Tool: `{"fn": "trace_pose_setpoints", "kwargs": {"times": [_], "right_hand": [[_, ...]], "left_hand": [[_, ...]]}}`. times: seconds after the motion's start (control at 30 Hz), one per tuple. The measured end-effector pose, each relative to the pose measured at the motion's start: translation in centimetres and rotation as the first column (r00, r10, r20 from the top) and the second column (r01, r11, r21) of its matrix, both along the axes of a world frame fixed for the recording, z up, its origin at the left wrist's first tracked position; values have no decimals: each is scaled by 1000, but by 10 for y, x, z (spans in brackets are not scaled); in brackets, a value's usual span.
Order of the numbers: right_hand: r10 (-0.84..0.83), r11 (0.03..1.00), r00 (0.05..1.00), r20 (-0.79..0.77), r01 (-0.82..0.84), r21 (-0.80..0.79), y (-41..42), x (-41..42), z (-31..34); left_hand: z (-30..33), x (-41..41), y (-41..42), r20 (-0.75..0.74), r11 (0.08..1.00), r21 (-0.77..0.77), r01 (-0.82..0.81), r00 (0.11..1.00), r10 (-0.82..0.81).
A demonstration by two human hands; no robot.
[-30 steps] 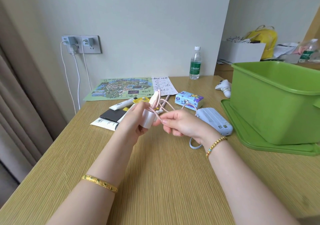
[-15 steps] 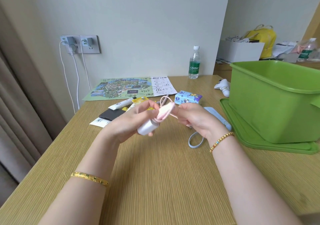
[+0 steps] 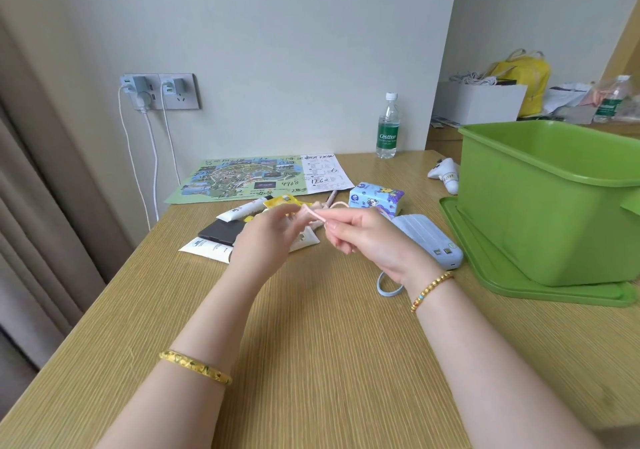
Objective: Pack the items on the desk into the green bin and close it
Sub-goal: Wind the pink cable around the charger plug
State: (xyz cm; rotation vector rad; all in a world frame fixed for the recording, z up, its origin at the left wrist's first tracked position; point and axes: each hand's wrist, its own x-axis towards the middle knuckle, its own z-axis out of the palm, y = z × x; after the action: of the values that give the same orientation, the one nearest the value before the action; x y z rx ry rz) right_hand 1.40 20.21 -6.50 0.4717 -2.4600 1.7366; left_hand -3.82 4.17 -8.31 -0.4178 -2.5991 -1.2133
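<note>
Above the desk's middle, my left hand (image 3: 265,240) and my right hand (image 3: 367,240) together hold a pink charging cable (image 3: 313,213), bunched between the fingertips; its white plug is hidden behind my left hand. The open green bin (image 3: 547,202) stands at the right on its flat green lid (image 3: 491,275). On the desk lie a pale blue power bank (image 3: 429,237) with a strap, a blue tissue pack (image 3: 375,197), a white tube (image 3: 242,210), a yellow packet (image 3: 282,202), a black card (image 3: 221,232), a white sachet (image 3: 207,249), a park map (image 3: 242,180) and a white controller (image 3: 446,174).
A water bottle (image 3: 388,126) stands at the desk's back edge by the wall. Wall sockets (image 3: 161,92) with chargers and white cords hang at the left. A curtain runs down the far left. Behind the bin, a shelf holds a white box (image 3: 481,102) and a yellow bag (image 3: 526,74).
My hands have kept working the pink cable. The white plug, visible in my left hand before, is now hidden behind it, and the cable is bunched tighter between both hands.
</note>
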Motion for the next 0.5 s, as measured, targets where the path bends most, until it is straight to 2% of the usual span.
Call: {"fn": "trace_pose_setpoints", "kwargs": {"times": [0.07, 0.17, 0.33, 0.5], "right_hand": [[13, 1000, 1000, -27, -12, 22, -3, 0, -1], [-2, 999, 998, -55, 5, 51, -4, -2, -2], [-47, 982, 991, -123, 68, 175, -5, -6, -8], [-44, 959, 988, -147, 83, 270, -8, -5, -10]], "left_hand": [[3, 1, 1, 126, 936, 351, 40, 988, -90], [5, 8, 2, 236, 836, 547, 39, 951, -198], [9, 15, 6, 346, 776, 627, 71, 867, -359], [7, 13, 5, 415, 801, 598, 35, 841, -347]]}}
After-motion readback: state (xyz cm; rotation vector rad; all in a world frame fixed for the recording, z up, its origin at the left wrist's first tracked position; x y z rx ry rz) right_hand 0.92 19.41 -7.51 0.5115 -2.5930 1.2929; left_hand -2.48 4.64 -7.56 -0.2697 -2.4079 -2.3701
